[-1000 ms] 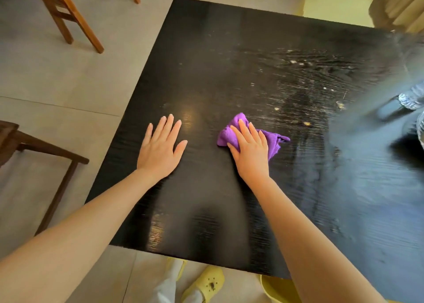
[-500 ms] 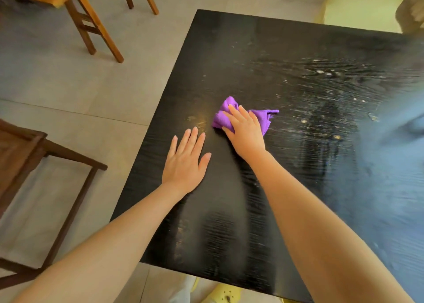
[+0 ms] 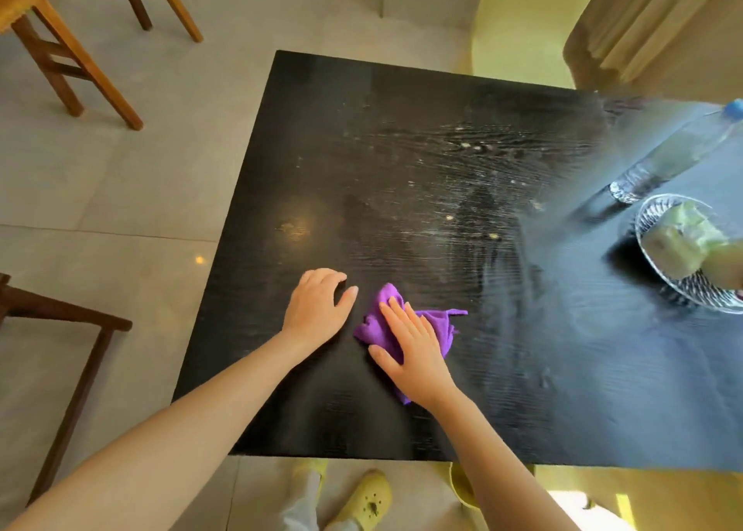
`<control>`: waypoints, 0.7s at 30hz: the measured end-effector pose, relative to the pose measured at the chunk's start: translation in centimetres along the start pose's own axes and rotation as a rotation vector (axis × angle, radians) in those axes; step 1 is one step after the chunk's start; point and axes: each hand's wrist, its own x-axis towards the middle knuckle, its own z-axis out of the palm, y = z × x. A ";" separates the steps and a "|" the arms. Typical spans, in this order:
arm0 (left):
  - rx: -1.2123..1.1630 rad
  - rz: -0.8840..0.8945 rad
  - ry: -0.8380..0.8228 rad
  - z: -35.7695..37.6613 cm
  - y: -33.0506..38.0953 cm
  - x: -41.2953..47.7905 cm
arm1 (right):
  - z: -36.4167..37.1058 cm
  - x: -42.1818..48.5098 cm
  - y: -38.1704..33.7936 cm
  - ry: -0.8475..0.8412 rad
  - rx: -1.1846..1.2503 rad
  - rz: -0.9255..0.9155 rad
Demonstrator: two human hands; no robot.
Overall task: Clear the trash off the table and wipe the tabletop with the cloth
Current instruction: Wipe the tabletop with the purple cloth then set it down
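Black table [image 3: 362,128], right hand [image 3: 418,353] on cloth [image 3: 436,323]

The cloth [image 3: 376,323] lies on the bench [image 3: 362,128] under the right hand [image 3: 414,349]. Left hand [image 3: 317,309]: just left of the cloth. Bowl [image 3: 689,292], bottle [image 3: 675,152]: well right of it.
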 end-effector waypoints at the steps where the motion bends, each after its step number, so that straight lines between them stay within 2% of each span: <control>1: -0.073 -0.019 -0.010 0.4 1.3 -0.7 | -0.9 -0.2 -0.3 0.009 0.152 0.067; 2: -0.122 -0.058 -0.044 0.7 2.6 -1.2 | -1.8 -0.2 -0.4 0.038 0.242 0.137; 3: -0.147 -0.111 -0.095 1.0 3.6 -1.5 | -2.7 -0.1 -0.3 0.082 0.224 0.185; 6: -0.078 -0.265 -0.276 1.3 5.5 -1.4 | -4.3 -0.2 0.5 0.105 -0.189 0.251; 8: 0.043 -0.304 -0.330 1.3 5.7 -0.7 | -4.3 -0.6 0.7 0.041 -0.295 0.284; 10: 0.124 -0.267 -0.393 1.2 6.1 -0.1 | -4.1 -1.3 0.7 0.007 -0.297 0.322; 13: 0.045 -0.119 -0.417 0.8 7.1 0.0 | -4.1 -2.3 1.2 -0.007 -0.221 0.391; 16: -0.148 0.138 -0.447 -0.1 8.5 -0.6 | -5.6 -3.2 1.8 0.045 -0.044 0.403; 18: -0.123 0.357 -0.515 -0.9 9.9 -0.9 | -7.8 -3.6 1.9 0.099 0.061 0.312; 21: -0.052 0.580 -0.578 -2.1 12.6 -0.7 | -11.6 -4.0 2.0 0.089 0.022 0.151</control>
